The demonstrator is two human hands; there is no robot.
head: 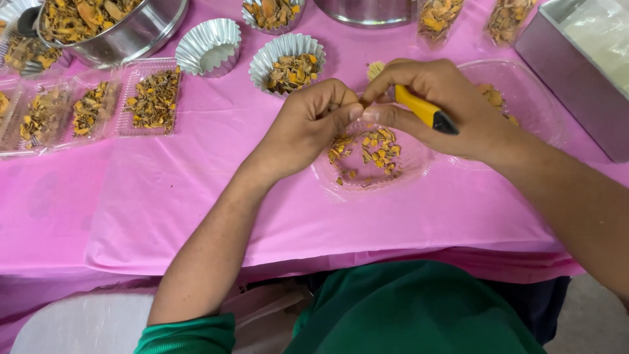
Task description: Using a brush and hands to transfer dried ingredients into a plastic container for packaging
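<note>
— While a pink tablecloth (164, 190) spans the frame, what sits on it?
— A steel bowl (131, 33) of dried orange-yellow pieces at the far left, then a clear dish (367, 180) holding a few.
— And the hands?
— Above that dish, the left hand (308, 128) pinches a small piece; the right hand (445, 108) grips a yellow-handled knife (426, 111), fingertips touching.
</note>
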